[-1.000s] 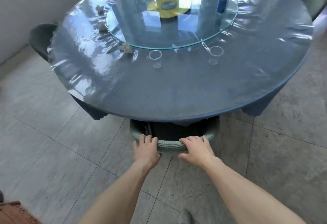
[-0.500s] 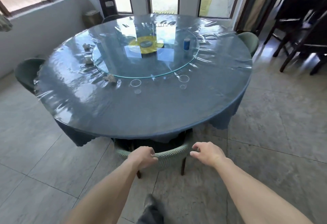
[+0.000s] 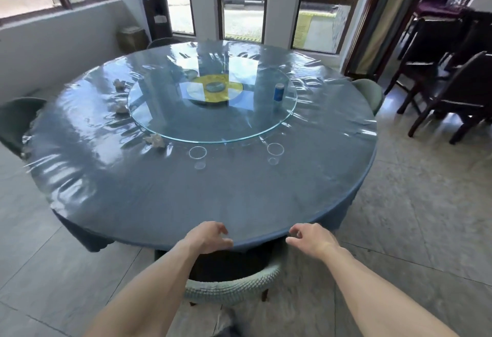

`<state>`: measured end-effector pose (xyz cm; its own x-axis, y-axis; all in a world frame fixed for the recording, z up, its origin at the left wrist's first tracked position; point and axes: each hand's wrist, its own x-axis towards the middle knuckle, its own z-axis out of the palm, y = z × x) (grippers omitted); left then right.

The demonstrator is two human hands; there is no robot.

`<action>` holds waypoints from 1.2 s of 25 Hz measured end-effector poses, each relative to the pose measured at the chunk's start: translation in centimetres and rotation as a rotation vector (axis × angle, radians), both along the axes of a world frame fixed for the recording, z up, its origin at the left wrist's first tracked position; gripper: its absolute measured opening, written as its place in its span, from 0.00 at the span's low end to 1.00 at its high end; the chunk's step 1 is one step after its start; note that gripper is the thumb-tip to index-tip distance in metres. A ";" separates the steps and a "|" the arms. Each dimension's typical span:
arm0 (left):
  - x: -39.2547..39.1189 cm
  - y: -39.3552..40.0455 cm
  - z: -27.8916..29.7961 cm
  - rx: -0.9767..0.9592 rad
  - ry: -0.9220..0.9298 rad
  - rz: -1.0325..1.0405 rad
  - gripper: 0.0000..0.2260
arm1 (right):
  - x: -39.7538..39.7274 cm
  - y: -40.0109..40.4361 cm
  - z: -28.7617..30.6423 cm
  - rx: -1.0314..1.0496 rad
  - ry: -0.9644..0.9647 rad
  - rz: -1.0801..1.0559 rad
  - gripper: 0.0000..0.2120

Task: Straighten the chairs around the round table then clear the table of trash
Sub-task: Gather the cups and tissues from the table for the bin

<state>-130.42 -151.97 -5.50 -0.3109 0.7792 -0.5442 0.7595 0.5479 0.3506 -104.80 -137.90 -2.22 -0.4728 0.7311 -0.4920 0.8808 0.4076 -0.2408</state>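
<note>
Both hands hover empty at the near rim of the round table (image 3: 165, 203).

Under the fingers, a woven green chair (image 3: 234, 287) sits tucked beneath the table. The left hand (image 3: 209, 238) and right hand (image 3: 314, 239) hang loosely curled, gripping nothing. Far beyond the fingertips stand a blue can (image 3: 279, 92), two clear cups (image 3: 197, 156) and crumpled paper wads (image 3: 155, 140).

Light: bright daylight, from the windows (image 3: 241, 3) at the far wall.
Glare: white window reflections on the plastic table cover (image 3: 106, 155) and glass turntable (image 3: 213, 126).
Exposure: outside blown out; dark chairs (image 3: 452, 91) at right underexposed.
Shadows: soft, deep under the near table edge.
Blur: slight softness on forearms and floor at bottom.
Distortion: wide-angle bowing at the edges.
</note>
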 end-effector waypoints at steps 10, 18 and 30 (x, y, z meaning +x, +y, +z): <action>-8.6 6.1 -2.1 0.011 -0.009 0.173 0.25 | -10.9 8.3 -1.1 0.117 0.131 -0.039 0.17; -11.0 10.5 -1.6 0.102 0.069 0.452 0.22 | -13.2 16.6 -2.5 0.180 0.126 -0.082 0.21; -18.7 19.6 -2.8 0.236 0.136 0.639 0.39 | -19.2 26.2 -5.8 0.046 0.103 -0.077 0.42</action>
